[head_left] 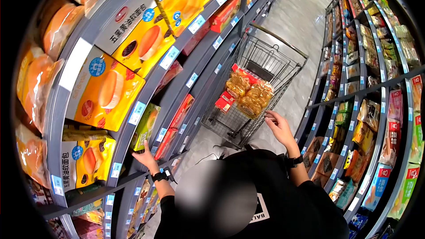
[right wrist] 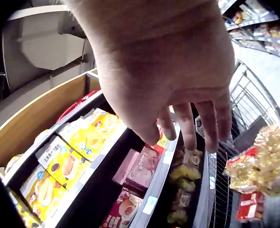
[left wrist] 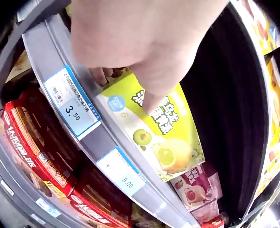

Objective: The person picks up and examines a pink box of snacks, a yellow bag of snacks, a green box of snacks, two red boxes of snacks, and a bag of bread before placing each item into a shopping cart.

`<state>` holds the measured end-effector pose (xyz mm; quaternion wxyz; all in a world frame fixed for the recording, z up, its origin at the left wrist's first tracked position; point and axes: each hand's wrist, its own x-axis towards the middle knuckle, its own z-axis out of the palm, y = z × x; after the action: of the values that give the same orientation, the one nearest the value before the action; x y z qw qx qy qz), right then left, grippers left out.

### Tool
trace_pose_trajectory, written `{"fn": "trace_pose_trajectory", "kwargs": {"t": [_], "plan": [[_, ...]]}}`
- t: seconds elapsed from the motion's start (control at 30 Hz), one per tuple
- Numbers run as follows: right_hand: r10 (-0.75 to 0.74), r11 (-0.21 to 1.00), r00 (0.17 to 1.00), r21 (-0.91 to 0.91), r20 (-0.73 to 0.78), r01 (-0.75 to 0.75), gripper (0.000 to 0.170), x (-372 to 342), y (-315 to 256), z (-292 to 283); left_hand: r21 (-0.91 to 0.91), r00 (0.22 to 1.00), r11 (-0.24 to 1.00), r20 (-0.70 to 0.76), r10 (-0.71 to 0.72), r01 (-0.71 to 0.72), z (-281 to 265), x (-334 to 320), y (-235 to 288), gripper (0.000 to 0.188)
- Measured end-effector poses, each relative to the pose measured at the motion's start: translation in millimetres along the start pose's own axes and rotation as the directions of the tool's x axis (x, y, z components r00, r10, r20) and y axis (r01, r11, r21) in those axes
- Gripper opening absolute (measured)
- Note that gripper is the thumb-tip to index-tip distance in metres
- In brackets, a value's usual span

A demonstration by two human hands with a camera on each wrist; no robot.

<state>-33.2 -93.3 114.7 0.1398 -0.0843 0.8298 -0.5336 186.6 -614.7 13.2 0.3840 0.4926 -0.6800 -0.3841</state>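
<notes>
My left hand (head_left: 147, 158) is at the shelf on the left, on a yellow-green box (left wrist: 156, 130) with fruit pictures and Chinese lettering. In the left wrist view the thumb lies across the box's front, while the fingertips show by its end, partly hidden behind the hand. The box stands tilted at the shelf edge, just behind the price tags. My right hand (head_left: 280, 126) hangs in the air near the shopping cart's handle end, fingers spread and slightly bent, holding nothing. In the cart (head_left: 283, 68) lie bags of golden-brown bread (head_left: 254, 97) and a small red packet (head_left: 225, 101).
Large yellow bread packages (head_left: 106, 90) fill the upper left shelves. Red boxes (left wrist: 35, 147) stand on the shelf below the green one, and a pink box (left wrist: 194, 185) sits beside it. Across the grey-floored aisle, another shelf (head_left: 369, 119) holds many packaged snacks.
</notes>
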Motion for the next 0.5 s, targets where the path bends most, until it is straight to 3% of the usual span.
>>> {"fn": "trace_pose_trajectory", "kwargs": {"t": [0.07, 0.1, 0.13, 0.2, 0.23, 0.27, 0.3, 0.33, 0.37, 0.4, 0.43, 0.47, 0.5], "plan": [[-0.001, 1.000, 1.000, -0.011, 0.007, 0.002, 0.042, 7, 7, -2, -0.261, 0.998, 0.964, -0.048, 0.045, -0.056, 1, -14, 4, 0.061], [0.026, 0.999, 0.999, -0.033, 0.038, -0.025, 0.042, 11, 11, -4, -0.261, 0.995, 0.962, -0.075, 0.060, -0.077, 1, -22, -2, 0.073], [0.054, 0.997, 0.996, -0.055, 0.070, -0.050, 0.043, 15, 15, -5, -0.257, 0.995, 0.963, -0.072, 0.063, -0.079, -3, -31, -7, 0.073], [0.038, 0.997, 0.995, -0.077, 0.092, -0.031, 0.043, 26, 25, -5, 0.137, 0.962, 0.981, -0.218, 0.163, -0.136, 0, -67, -1, 0.066], [0.019, 0.995, 0.993, -0.101, 0.113, -0.008, 0.044, 32, 31, -5, 0.087, 0.971, 0.991, -0.204, 0.122, -0.106, 4, -91, 12, 0.065], [0.020, 0.996, 0.993, -0.094, 0.115, -0.010, 0.044, 39, 36, -5, 0.038, 0.979, 0.996, -0.189, 0.082, -0.076, 7, -110, 24, 0.065], [0.037, 0.994, 0.990, -0.107, 0.138, -0.022, 0.044, 44, 41, -5, 0.082, 0.979, 0.987, -0.142, 0.149, -0.138, 8, -124, 3, 0.060], [0.053, 0.992, 0.985, -0.120, 0.161, -0.034, 0.044, 51, 48, -5, 0.024, 0.998, 0.999, -0.052, 0.041, -0.040, 12, -145, 18, 0.056], [0.058, 0.993, 0.985, -0.110, 0.164, -0.040, 0.044, 59, 57, -4, 0.050, 0.998, 0.997, 0.034, 0.058, -0.060, 11, -160, -6, 0.054], [0.091, 0.992, 0.981, -0.107, 0.174, -0.073, 0.045, 67, 67, -3, 0.010, 0.984, 0.999, 0.175, -0.042, 0.041, 11, -174, -36, 0.052], [0.125, 0.989, 0.974, -0.104, 0.187, -0.107, 0.046, 74, 79, -1, 0.062, 0.935, 0.993, 0.334, -0.118, 0.103, 12, -192, -37, 0.051], [0.134, 0.988, 0.972, -0.096, 0.194, -0.117, 0.046, 83, 94, 2, 0.200, 0.758, 0.935, 0.547, -0.355, 0.293, 7, -201, -39, 0.052], [0.169, 0.981, 0.963, -0.128, 0.210, -0.144, 0.046, 93, 114, 6, 0.374, 0.483, 0.824, 0.676, -0.557, 0.427, 2, -211, -42, 0.054]]}}
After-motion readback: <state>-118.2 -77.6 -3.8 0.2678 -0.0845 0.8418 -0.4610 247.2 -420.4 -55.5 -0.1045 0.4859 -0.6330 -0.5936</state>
